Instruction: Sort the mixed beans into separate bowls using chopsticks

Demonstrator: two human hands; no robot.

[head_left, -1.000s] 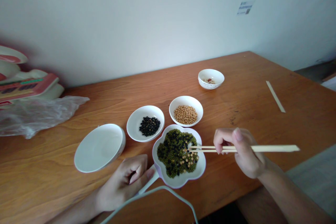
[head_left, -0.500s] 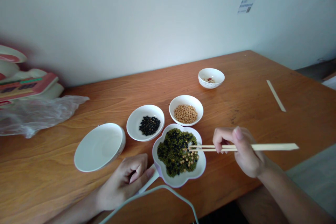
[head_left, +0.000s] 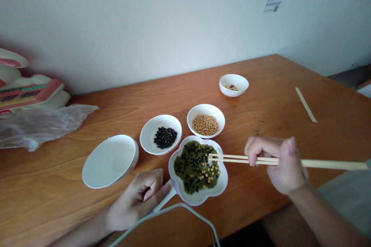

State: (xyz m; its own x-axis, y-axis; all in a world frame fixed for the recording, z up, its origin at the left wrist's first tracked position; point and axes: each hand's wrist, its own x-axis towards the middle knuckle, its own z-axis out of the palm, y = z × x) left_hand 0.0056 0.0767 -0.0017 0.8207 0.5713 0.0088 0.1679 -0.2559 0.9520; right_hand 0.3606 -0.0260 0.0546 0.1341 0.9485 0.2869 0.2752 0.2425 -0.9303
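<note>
My left hand (head_left: 142, 198) is closed round the handle of a white flower-shaped pan (head_left: 199, 199). In the pan lie mixed green, black and pale yellow beans (head_left: 191, 166). My right hand (head_left: 278, 164) grips a pair of wooden chopsticks (head_left: 236, 158), held almost level. Their tips are over the pan's right part, touching or just above the beans; whether a bean is between them I cannot tell. Behind the pan stand a bowl of black beans (head_left: 148, 136) and a bowl of yellow soybeans (head_left: 218, 112).
A larger white bowl (head_left: 108, 162) stands at the left. Farther back is a small bowl (head_left: 233, 92) with a few bits inside. A paper strip (head_left: 306, 104) lies at the right. At the far left are a plastic bag (head_left: 52, 123) and a toy-like object (head_left: 34, 92). A cable (head_left: 199, 218) crosses in front.
My right hand has moved to the right, farther from the pan, while the chopstick tips stay over the beans and have risen slightly. My left hand and the pan have hardly moved.
</note>
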